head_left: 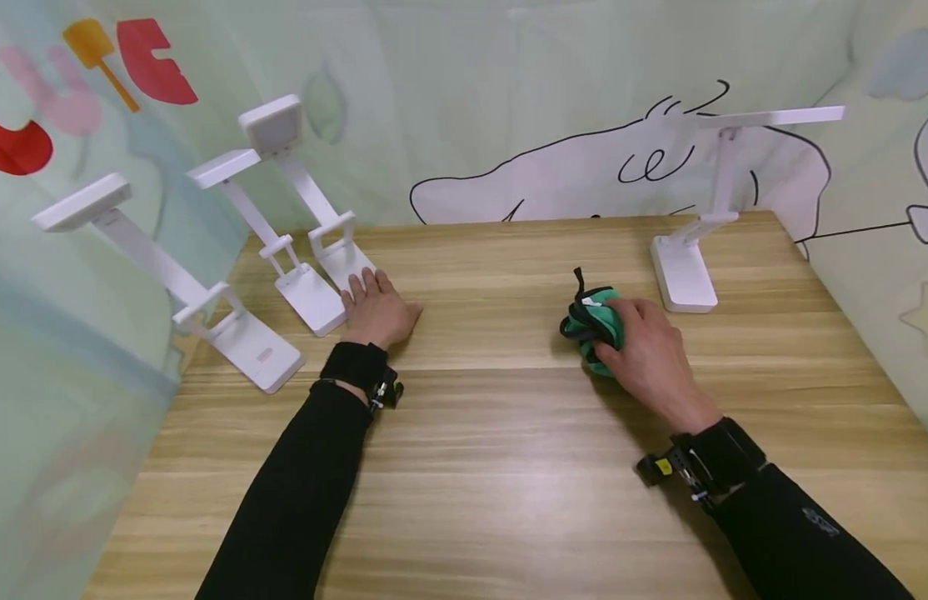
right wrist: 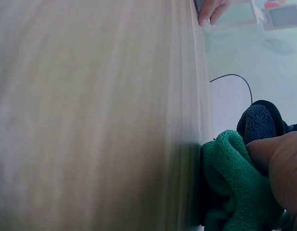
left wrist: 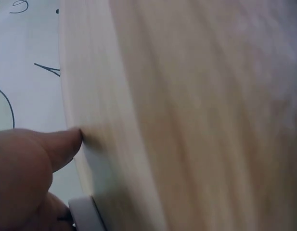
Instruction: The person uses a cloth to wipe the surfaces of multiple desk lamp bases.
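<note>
My right hand (head_left: 650,358) grips a bunched green cloth (head_left: 603,321) with dark edging and a black loop, low over the table right of centre. In the right wrist view the thumb presses into the fuzzy green cloth (right wrist: 239,187), beside a dark blue-grey fold. My left hand (head_left: 379,312) rests with fingers spread on the base of a white desk lamp (head_left: 347,258), its thumb out to the side. The left wrist view shows that thumb (left wrist: 66,144) near the table surface, with a bit of the white base below.
Two more white desk lamps (head_left: 310,298) (head_left: 257,350) stand left of my left hand. Another white lamp (head_left: 685,275) stands at the back right, just beyond my right hand. A printed cloth backdrop (head_left: 464,108) rises behind the wooden table (head_left: 479,467).
</note>
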`<state>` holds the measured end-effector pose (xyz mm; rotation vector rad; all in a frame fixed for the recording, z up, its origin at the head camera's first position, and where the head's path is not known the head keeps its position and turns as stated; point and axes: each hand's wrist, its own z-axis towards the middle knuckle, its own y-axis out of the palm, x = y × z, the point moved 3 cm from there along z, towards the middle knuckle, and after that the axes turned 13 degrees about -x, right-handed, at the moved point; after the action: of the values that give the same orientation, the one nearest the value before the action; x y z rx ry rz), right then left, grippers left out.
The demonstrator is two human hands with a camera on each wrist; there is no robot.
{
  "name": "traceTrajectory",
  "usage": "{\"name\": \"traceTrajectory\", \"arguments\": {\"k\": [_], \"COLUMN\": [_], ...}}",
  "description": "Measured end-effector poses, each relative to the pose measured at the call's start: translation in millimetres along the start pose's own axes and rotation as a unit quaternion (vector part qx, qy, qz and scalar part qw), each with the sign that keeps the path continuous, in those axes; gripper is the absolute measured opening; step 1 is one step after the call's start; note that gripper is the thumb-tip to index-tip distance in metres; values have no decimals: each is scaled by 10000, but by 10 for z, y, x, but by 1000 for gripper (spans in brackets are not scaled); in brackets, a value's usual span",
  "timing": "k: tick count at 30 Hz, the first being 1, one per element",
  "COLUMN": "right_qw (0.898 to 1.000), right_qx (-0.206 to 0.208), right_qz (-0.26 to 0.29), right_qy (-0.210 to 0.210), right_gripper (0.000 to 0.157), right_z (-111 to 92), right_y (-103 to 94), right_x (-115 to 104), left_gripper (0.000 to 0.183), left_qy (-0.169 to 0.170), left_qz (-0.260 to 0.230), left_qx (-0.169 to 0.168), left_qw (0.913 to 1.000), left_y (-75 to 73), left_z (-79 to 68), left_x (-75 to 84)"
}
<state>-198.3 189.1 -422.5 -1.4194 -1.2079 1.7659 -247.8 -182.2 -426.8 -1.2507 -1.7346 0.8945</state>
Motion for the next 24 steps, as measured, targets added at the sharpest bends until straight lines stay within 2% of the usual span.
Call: {"name": "traceTrajectory", "arguments": {"k": [9,18,24], "right_qw": [9999,9999,9999], "right_qx": [-91,-88,-81], "right_qz": [14,-16,6], "right_qy": [94,101,85], "right_gripper": [61,61,61], "right_z": [12,13,9], "right_y": [-3,-8,-13], "right_x": [-6,-9,-4], "left_gripper": [97,98,98], "left_qy": [272,475,584], "left_qz": [229,322,413], "left_qx": [-194,-339,-308], "left_qw": [9992,9978,9970], "left_y": [-4,74,125], "left_z": [-76,-130,-178], "left_x": [20,165,239]}}
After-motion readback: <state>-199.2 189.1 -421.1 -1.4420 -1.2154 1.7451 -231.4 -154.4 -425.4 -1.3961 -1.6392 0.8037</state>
